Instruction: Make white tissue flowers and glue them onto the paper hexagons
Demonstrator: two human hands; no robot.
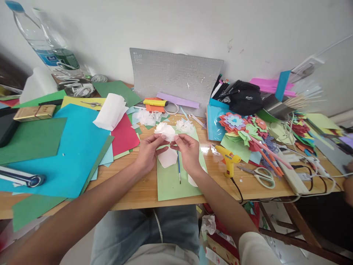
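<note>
My left hand (150, 151) and my right hand (188, 151) meet over a light green sheet (168, 187). Between their fingertips they pinch a white paper piece (166, 130) with a ruffled upper edge. Below the hands a white cut paper shape (167, 158) lies on the green sheet, beside a thin blue brush (179, 167). Part of another white piece (193, 180) shows by my right forearm. Behind my right hand sits a crumpled white paper flower (184, 126); white scraps (147, 117) are heaped further left.
At right are a yellow glue gun (228, 159), scissors (264, 177), paper flowers (234, 122) and a power strip (292, 176). Coloured sheets (79, 140) and a stapler (23, 178) cover the left. A grey cutting mat (176, 77) leans on the wall. Another person's hand (349, 187) is at far right.
</note>
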